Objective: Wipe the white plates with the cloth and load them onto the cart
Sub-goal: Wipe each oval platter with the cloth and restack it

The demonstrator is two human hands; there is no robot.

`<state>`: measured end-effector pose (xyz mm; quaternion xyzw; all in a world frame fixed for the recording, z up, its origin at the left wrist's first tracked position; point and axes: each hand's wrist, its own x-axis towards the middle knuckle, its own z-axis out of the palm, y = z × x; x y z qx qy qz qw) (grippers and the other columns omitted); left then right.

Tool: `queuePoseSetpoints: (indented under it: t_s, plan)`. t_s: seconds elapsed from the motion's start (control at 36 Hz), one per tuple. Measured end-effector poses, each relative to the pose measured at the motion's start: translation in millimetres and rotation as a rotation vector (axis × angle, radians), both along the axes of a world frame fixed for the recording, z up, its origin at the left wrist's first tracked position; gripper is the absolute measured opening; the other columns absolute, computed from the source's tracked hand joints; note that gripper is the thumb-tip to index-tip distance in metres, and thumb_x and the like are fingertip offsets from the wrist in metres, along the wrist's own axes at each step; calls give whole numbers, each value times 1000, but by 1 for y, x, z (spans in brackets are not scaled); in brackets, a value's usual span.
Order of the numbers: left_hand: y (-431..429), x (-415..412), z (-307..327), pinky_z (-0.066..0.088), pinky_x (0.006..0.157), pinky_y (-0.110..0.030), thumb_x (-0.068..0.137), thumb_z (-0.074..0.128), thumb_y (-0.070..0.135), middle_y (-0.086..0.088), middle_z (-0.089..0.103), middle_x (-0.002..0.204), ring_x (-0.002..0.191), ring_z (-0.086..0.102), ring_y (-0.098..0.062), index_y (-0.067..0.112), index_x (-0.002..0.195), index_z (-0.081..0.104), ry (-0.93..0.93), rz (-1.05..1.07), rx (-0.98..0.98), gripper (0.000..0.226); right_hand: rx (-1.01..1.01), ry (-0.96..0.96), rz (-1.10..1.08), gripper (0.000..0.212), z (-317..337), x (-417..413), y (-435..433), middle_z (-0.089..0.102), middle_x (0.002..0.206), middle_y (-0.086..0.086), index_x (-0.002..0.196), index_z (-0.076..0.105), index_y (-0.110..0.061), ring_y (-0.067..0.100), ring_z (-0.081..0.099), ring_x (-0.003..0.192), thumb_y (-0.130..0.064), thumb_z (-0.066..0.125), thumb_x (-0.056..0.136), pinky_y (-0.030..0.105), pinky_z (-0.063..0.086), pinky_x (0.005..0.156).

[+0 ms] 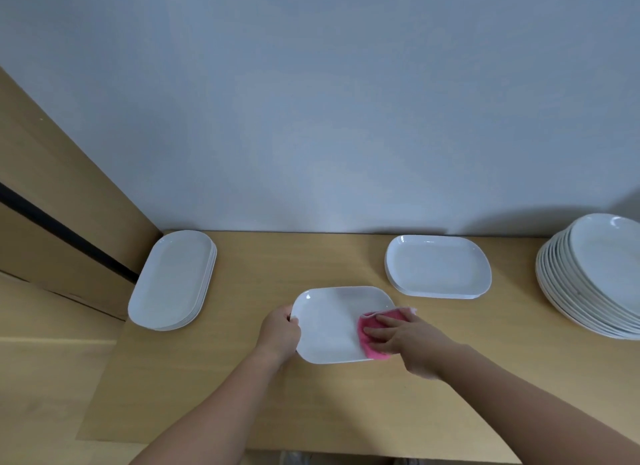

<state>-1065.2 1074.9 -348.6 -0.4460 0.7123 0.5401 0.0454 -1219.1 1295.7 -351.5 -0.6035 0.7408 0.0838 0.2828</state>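
The wooden worktop [277, 395] carries a tall stack of white plates [595, 277] at 3 o'clock, an oval stack [173, 281] at 9 o'clock and a low rectangular stack [438, 265] at 1 o'clock. At the centre lies one plate [332, 326]. The left hand [278, 333] grips its left rim. The right hand [405, 336], fingers spread flat, presses the pink cloth [393, 315] onto its right side.

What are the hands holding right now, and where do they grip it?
The left hand grips the white plate by its left rim. The right hand presses the pink cloth against the plate's right side with straight fingers, not gripping it.
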Motion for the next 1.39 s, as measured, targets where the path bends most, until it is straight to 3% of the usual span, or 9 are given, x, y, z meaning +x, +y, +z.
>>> queuePoseSetpoints:
  t_s: [0.17,0.28,0.44,0.61,0.72,0.89,1.08,1.25,1.39]
  plan:
    - [1,3,5,42,63,-30,90,37,0,-6,58,78,70,50,-22,0,89,62,-3,-51,-38,25,57,134,-90,66,7,-3,5,15,160,-13,148,35,-32,20,7,148,2,36,92,47,15,118]
    - [4,7,5,51,62,-34,94,38,4,-10,62,82,71,55,-23,2,96,66,30,-22,7,28,-16,183,-224,58,9,-1,2,22,158,-9,146,39,-25,20,12,146,-2,34,93,39,28,114]
    - [8,15,7,58,74,-49,95,34,7,-16,63,87,74,59,-25,-4,100,63,29,50,152,32,-191,162,-309,58,13,7,0,37,149,-7,140,47,-25,19,22,142,-1,36,89,29,32,111]
    - [13,19,16,58,59,-30,89,34,1,-13,71,94,76,65,-24,13,100,71,69,80,283,41,-253,49,-227,63,23,30,-6,30,155,-4,142,46,-25,17,19,144,4,34,87,33,31,112]
    - [19,19,19,59,63,-33,92,36,1,-13,74,98,91,71,-30,16,98,73,129,73,311,41,-261,-26,-179,57,26,58,-35,32,154,1,141,47,-20,21,22,143,1,37,89,36,31,110]
    - [24,16,15,60,75,-47,92,30,-2,-17,72,97,79,67,-23,11,99,71,125,43,241,44,-255,80,-114,52,19,88,-65,35,150,8,144,41,-17,32,28,136,-9,42,92,38,28,110]
    - [28,16,13,55,62,-37,93,42,3,-10,68,78,65,61,-19,7,89,71,128,35,176,29,-236,36,-52,65,11,84,-48,20,159,-1,151,28,-26,26,16,143,-3,39,91,44,19,114]
    - [23,18,8,41,62,-34,85,39,1,-8,44,69,66,41,-19,-8,75,49,59,10,54,17,-204,17,-16,64,7,61,-18,22,159,-5,149,34,-22,19,13,147,4,33,91,39,17,118]
    - [20,18,10,56,64,-42,90,37,4,-9,52,75,69,48,-21,-8,88,57,60,-13,30,23,-71,175,-139,51,14,34,8,44,144,-3,132,56,-16,19,29,139,1,34,89,38,35,107]
